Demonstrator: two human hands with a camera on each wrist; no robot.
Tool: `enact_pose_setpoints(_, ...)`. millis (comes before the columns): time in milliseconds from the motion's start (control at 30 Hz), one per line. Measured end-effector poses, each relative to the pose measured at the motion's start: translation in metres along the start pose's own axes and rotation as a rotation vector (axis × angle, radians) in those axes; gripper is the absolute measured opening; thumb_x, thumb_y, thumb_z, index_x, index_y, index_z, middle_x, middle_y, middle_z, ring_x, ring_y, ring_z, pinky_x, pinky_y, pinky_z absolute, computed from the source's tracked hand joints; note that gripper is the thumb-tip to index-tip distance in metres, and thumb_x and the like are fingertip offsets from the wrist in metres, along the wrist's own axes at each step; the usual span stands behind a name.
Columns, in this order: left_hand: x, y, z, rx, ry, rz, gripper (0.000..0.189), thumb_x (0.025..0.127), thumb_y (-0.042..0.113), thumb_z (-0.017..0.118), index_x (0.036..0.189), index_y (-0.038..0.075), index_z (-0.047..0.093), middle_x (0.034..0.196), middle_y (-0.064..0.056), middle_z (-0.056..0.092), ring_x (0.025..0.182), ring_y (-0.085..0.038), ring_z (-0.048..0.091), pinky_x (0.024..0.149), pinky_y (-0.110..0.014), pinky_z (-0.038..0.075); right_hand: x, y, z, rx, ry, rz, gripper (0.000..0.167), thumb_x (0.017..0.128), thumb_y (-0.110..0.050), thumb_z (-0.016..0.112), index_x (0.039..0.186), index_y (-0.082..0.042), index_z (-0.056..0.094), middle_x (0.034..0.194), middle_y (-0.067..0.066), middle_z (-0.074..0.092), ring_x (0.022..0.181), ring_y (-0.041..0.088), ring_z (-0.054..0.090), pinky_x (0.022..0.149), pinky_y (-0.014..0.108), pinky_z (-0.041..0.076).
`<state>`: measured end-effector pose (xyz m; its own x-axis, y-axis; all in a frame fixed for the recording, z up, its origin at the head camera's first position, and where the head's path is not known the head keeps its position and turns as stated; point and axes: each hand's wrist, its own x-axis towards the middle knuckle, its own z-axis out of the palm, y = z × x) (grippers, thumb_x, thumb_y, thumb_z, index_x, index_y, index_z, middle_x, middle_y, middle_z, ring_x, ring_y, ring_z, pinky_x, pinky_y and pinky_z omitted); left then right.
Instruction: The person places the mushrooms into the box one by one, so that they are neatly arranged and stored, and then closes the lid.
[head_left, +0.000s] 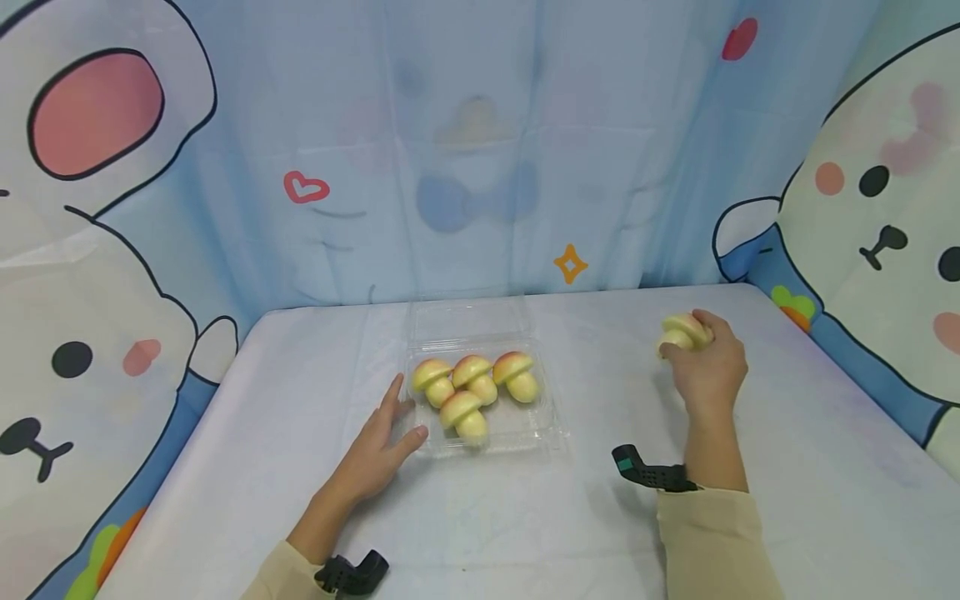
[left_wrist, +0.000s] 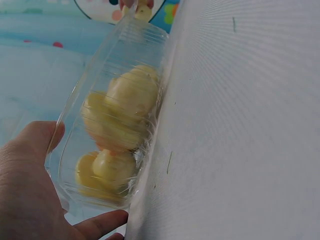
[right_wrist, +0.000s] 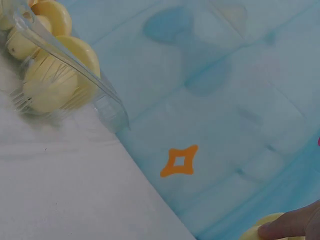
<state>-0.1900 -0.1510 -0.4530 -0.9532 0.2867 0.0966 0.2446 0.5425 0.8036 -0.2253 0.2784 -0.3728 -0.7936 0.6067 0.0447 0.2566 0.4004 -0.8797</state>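
Observation:
My right hand (head_left: 707, 367) grips a toy mushroom (head_left: 681, 330) above the right side of the table, thumb on one side and fingers on the other. This mushroom has a pale yellow stem and cap. Left of centre sits a clear plastic clamshell box (head_left: 536, 429) with its lid (head_left: 465, 318) folded back. Several similar mushrooms (head_left: 471, 377) with reddish-tinged caps lie in it. Spread along the box's left side, my left hand (head_left: 371, 458) has its fingers mostly straight. The left wrist view shows the thumb (left_wrist: 57, 134) right at the box rim.
A white cloth (head_left: 592, 525) covers the table. Behind it hangs a light blue curtain (head_left: 465, 242) with cartoon prints, which also line both sides. Black camera straps (head_left: 652, 471) sit on both wrists.

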Motion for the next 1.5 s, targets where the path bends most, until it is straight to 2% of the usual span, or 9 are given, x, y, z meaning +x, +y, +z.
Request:
enact_pose_setpoints(433, 0.0, 0.001, 0.0, 0.008, 0.001, -0.009, 0.087, 0.103, 0.037, 0.059, 0.168, 0.018, 0.005, 0.156, -0.02, 0.05, 0.153, -0.041, 0.034, 0.123, -0.067, 0.019, -0.008, -0.014, -0.009, 0.045, -0.053, 0.036, 0.071, 0.101, -0.02, 0.066, 0.164, -0.027, 0.032, 0.17, 0.003, 0.029, 0.153, 0.032, 0.032, 0.118, 0.052, 0.04)
enact_pose_setpoints(733, -0.001, 0.002, -0.001, 0.007, 0.003, -0.007, 0.087, 0.104, 0.037, 0.059, 0.168, 0.017, 0.004, 0.156, -0.021, 0.05, 0.153, -0.042, 0.033, 0.123, -0.067, 0.02, -0.014, -0.022, -0.013, 0.03, -0.123, -0.025, 0.073, 0.1, -0.018, 0.068, 0.164, -0.023, 0.032, 0.169, 0.008, 0.03, 0.145, 0.038, 0.04, 0.114, 0.057, 0.044)
enact_pose_setpoints(1267, 0.0, 0.001, 0.0, 0.001, -0.001, -0.004, 0.087, 0.104, 0.037, 0.059, 0.168, 0.018, 0.004, 0.157, -0.021, 0.049, 0.154, -0.042, 0.032, 0.123, -0.067, 0.02, -0.024, -0.034, -0.018, 0.027, -0.149, -0.097, 0.074, 0.098, -0.016, 0.07, 0.163, -0.021, 0.035, 0.169, 0.01, 0.03, 0.141, 0.039, 0.044, 0.112, 0.058, 0.045)
enact_pose_setpoints(1500, 0.001, -0.001, 0.001, 0.01, -0.001, -0.004, 0.087, 0.104, 0.037, 0.059, 0.168, 0.018, 0.004, 0.157, -0.02, 0.049, 0.154, -0.041, 0.032, 0.123, -0.067, 0.02, -0.029, -0.04, -0.02, 0.008, -0.182, -0.137, 0.074, 0.097, -0.014, 0.072, 0.162, -0.021, 0.036, 0.169, 0.012, 0.031, 0.143, 0.044, 0.044, 0.111, 0.059, 0.046)
